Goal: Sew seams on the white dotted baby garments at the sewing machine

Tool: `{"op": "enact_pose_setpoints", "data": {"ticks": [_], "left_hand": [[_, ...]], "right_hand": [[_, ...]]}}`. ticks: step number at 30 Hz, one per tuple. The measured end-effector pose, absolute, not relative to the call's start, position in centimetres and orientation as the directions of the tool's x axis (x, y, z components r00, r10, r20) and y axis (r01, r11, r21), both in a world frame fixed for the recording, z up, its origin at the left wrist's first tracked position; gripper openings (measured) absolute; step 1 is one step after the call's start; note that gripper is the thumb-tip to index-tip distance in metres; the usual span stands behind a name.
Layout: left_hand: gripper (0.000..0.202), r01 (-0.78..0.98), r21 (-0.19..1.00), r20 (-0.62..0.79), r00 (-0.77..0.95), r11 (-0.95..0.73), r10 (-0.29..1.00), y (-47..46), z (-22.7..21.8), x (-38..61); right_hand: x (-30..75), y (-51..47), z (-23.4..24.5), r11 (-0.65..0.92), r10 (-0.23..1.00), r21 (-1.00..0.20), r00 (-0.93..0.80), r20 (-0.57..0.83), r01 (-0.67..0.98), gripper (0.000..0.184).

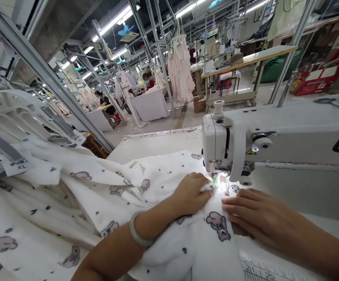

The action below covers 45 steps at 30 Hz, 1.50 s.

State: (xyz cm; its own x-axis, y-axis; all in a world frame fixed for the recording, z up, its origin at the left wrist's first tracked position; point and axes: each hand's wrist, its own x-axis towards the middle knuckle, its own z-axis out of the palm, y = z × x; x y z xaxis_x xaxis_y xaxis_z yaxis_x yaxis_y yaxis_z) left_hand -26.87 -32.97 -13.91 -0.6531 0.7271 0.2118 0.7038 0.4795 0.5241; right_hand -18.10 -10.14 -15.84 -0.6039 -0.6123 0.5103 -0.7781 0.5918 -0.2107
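Note:
White fabric [163, 171] printed with purple animal figures spreads over the sewing table and under my hands. A white sewing machine [216, 144] stands at the right, its lit needle area just beyond my fingers. My left hand [191, 193], below a pale bangle, is closed on a bunched fold of the fabric left of the needle. My right hand [254, 210] lies flat with fingers stretched out, its fingertips touching the fabric's right edge. The exact meeting of needle and cloth is lost in glare.
At the left, more of the printed fabric hangs by a white plastic rack [14, 105] with XL paper tags [20, 166]. A metal post [55, 82] slants up beside it. A printed ruler strip [263, 271] lies at the front edge. Two people work at machines farther back.

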Motion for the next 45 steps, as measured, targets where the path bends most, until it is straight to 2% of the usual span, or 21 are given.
{"op": "enact_pose_setpoints", "data": {"ticks": [2,4,7,11,14,17,20,24,27,31,35,37,45], "left_hand": [[0.015,0.546,0.681,0.16,-0.761,0.488,0.629,-33.0,-13.7,-26.8],[0.017,0.459,0.75,0.126,-0.806,0.476,0.579,-33.0,-13.5,-26.7],[0.016,0.453,0.768,0.15,-0.814,0.453,0.561,-32.8,-13.3,-26.6],[0.014,0.479,0.775,0.201,-0.805,0.412,0.558,-32.6,-13.3,-26.4],[0.011,0.603,0.694,0.305,-0.742,0.394,0.597,-32.6,-13.5,-26.2],[0.011,0.74,0.551,0.386,-0.636,0.385,0.668,-32.6,-13.7,-25.8],[0.014,0.82,0.434,0.36,-0.537,0.372,0.763,-32.8,-13.8,-25.2],[0.02,0.87,0.328,0.312,-0.468,0.368,0.827,-33.0,-13.8,-24.8],[0.024,0.897,0.261,0.32,-0.43,0.358,0.844,-33.1,-13.9,-24.8],[0.022,0.92,0.204,0.274,-0.383,0.336,0.882,-33.0,-13.9,-24.6],[0.024,0.917,0.184,0.23,-0.39,0.353,0.892,-33.1,-13.5,-23.7],[0.026,0.92,0.181,0.235,-0.385,0.349,0.893,-33.4,-13.5,-23.1],[0.03,0.897,0.161,0.234,-0.439,0.41,0.868,-33.2,-14.2,-22.7]], "right_hand": [[-18.3,-9.8,-16.1,0.613,-0.59,-0.2,-0.612,0.527,-0.764,0.03],[-18.5,-9.5,-16.4,0.653,-0.55,-0.197,-0.636,0.541,-0.732,0.027],[-18.7,-9.4,-16.9,0.712,-0.486,-0.236,-0.706,0.514,-0.662,0.03],[-18.7,-10.0,-17.2,0.756,-0.418,-0.343,-0.814,0.403,-0.558,0.048],[-18.8,-10.3,-16.8,0.748,-0.414,-0.418,-0.854,0.315,-0.516,0.051],[-18.9,-10.1,-16.1,0.72,-0.452,-0.441,-0.844,0.287,-0.536,0.038],[-18.8,-9.5,-15.3,0.671,-0.545,-0.39,-0.776,0.318,-0.631,0.027],[-18.6,-9.0,-14.5,0.618,-0.645,-0.321,-0.696,0.315,-0.718,0.031],[-18.5,-9.0,-14.2,0.618,-0.653,-0.352,-0.708,0.268,-0.703,0.033],[-18.6,-8.9,-14.2,0.615,-0.653,-0.358,-0.708,0.269,-0.703,0.033],[-18.9,-8.7,-15.1,0.636,-0.618,-0.281,-0.692,0.372,-0.719,0.026],[-18.9,-8.7,-15.5,0.655,-0.604,-0.236,-0.685,0.408,-0.718,0.03],[-18.8,-9.5,-15.6,0.723,-0.567,-0.154,-0.706,0.424,-0.673,0.026]]}}
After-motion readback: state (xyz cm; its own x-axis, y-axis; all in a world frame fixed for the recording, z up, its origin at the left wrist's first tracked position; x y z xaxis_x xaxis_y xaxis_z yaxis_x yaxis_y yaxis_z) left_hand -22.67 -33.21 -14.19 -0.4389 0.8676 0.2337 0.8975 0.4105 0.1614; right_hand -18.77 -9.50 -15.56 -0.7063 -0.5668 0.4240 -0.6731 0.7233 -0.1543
